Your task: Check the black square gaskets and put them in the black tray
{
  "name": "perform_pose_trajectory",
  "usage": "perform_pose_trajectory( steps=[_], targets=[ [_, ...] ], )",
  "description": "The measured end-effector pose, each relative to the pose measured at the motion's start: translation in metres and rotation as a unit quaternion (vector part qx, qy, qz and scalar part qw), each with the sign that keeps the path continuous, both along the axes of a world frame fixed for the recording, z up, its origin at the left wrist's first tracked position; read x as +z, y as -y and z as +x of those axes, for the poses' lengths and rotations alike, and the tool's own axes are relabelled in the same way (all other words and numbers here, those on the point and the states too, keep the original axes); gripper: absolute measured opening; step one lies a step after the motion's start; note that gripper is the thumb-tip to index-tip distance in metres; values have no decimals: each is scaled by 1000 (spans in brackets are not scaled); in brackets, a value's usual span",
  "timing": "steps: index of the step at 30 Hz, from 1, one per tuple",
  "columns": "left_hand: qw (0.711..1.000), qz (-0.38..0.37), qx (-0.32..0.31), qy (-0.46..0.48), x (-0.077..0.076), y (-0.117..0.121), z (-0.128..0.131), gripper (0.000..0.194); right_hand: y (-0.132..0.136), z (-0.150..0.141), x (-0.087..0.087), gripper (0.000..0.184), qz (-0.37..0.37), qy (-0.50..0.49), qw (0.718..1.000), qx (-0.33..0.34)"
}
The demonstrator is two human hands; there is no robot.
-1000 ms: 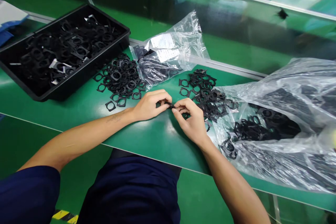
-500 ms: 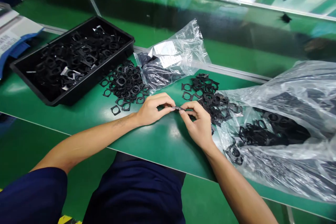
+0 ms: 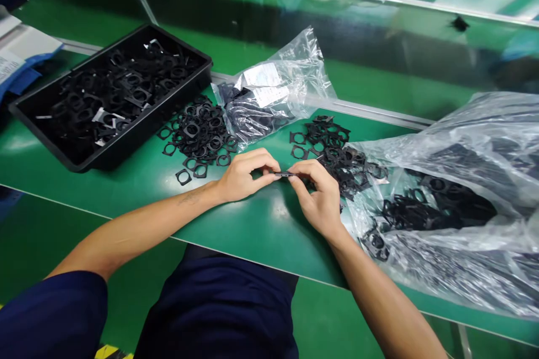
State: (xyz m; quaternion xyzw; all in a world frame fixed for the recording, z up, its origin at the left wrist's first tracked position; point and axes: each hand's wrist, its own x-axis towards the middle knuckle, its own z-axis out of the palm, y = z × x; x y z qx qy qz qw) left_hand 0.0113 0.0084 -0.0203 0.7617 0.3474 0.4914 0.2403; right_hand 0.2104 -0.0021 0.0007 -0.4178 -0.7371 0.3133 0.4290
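One black plastic tray [image 3: 147, 123] far left, then loose black square frames [image 3: 196, 134], and here's the left hand [image 3: 244, 176] pinching a small black piece [image 3: 285, 174] with the right hand [image 3: 318, 199], just above the green workbench [image 3: 269, 235], clear plastic bag [image 3: 463, 269] alongside!

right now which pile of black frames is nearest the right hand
The pile just past the right hand, not the other pile by the black tray.

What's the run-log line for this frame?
left hand: pinching black square gasket | right hand: pinching same gasket | nearby: loose gasket pile, clear plastic bag, black plastic tray
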Motion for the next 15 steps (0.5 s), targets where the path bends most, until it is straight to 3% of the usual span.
perform_pose_trajectory(
  steps=[5, 8, 11, 15],
  targets=[
    [999, -45, 16, 16, 0, 0, 1, 17, 2, -2, -1, 6, -89, -52, 995, -14],
    [991, -114, 23, 60, -1, 0, 3, 21, 3, -4, -3, 13, -139, -85, 986, -17],
    [969, -219, 15, 116, -1, -2, 4, 26, 2, -4, -3, 19, -165, -104, 981, -15],
    [917, -356, -4, 182, 0, -3, 4, 36, 1, -5, -1, 21, -185, -123, 975, -8]
  ],
)
